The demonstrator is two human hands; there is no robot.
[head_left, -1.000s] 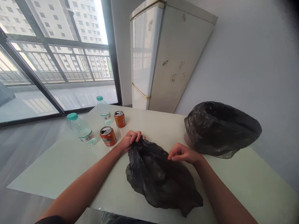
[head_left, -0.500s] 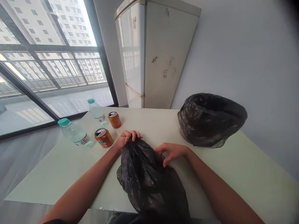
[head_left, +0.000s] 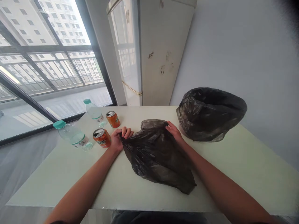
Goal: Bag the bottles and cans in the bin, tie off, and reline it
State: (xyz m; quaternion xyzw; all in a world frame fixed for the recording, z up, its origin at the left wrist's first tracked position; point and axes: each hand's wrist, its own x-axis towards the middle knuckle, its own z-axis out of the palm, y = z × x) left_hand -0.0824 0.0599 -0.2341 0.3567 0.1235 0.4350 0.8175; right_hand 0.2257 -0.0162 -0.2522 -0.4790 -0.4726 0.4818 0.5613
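A crumpled black plastic bag (head_left: 158, 155) lies stretched across the middle of the table between my hands. My left hand (head_left: 121, 137) is closed round its left end, close beside the nearer orange can (head_left: 102, 138). At the bag's upper right edge, my right hand (head_left: 174, 130) pinches the plastic with thumb and fingers. A second black plastic bag (head_left: 210, 116) is draped over a round container to the right of my right hand; its mouth gapes, and most of the container is hidden.
Left of my left hand stand another orange can (head_left: 113, 119) and two clear bottles with green caps, the nearer bottle (head_left: 73, 137) and the farther bottle (head_left: 94, 113). A fridge (head_left: 161, 56) rises behind the white table (head_left: 121, 186); a window fills the left.
My right hand has moved up and taken hold of the bag's edge. The bag has spread out to the right and away from the table's front edge. My left hand has shifted slightly left.
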